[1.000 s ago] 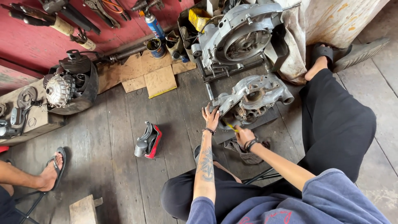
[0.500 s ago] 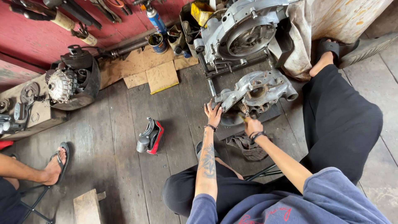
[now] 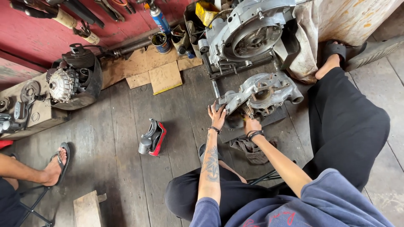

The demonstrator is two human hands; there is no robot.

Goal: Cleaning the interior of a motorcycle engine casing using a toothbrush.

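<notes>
Gripping engine casing (image 3: 263,90): left hand (image 3: 217,116) spread on it | right hand (image 3: 251,125) grip unclear | plank floor (image 3: 109,130), red wall (image 3: 33,33)

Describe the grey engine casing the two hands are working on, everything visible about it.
The engine casing is a bare cast-metal half, dull silver-grey with grimy, oily patches. It has a round central opening, ribbed walls and protruding lugs. It lies flat on a dark mat on the wooden floor, below a larger engine block. The left hand steadies its near-left edge; the right hand works a small brush against its near side.
</notes>
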